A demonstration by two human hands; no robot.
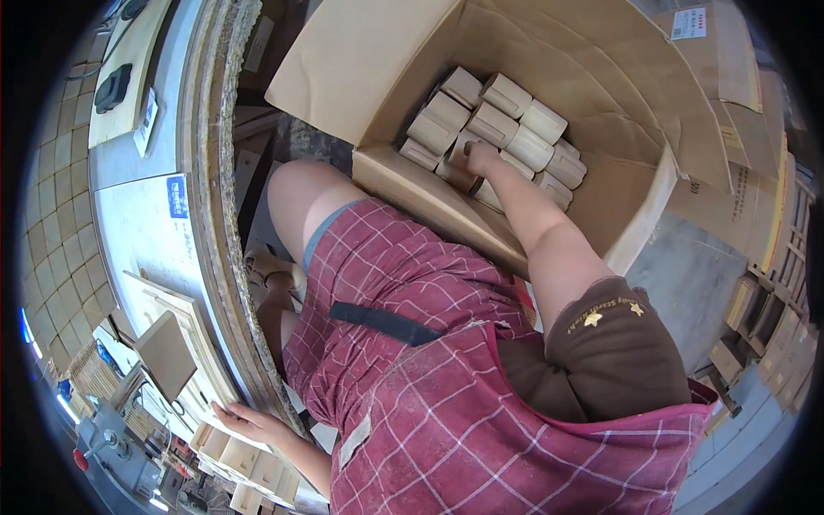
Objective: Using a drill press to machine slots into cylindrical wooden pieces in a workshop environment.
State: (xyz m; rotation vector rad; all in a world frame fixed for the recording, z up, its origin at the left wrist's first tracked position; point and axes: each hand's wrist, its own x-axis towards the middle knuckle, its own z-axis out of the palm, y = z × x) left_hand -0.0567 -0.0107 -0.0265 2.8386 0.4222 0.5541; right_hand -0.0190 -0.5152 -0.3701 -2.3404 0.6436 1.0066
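My right hand (483, 160) reaches down into an open cardboard box (386, 176) on my right, its fingers curled against a pale wooden block (457, 169) in the near row. Around it several similar rounded wooden blocks (493, 125) lie stacked in rows. The fingertips are partly hidden, but they seem closed on that block. Over at the workbench on my left, my left hand (247, 422) is open, fingers stretched out at the end of some flat wooden boards (202, 339). A square brown wooden piece (166, 354) stands tilted just beyond that hand.
The workbench (137, 232) has a rough layered edge and carries a black tape measure (113, 88) on a board. Small wooden boxes (249, 459) sit below my left hand. Folded cartons (730, 189) lean behind the box. Grey machinery (112, 451) stands at lower left.
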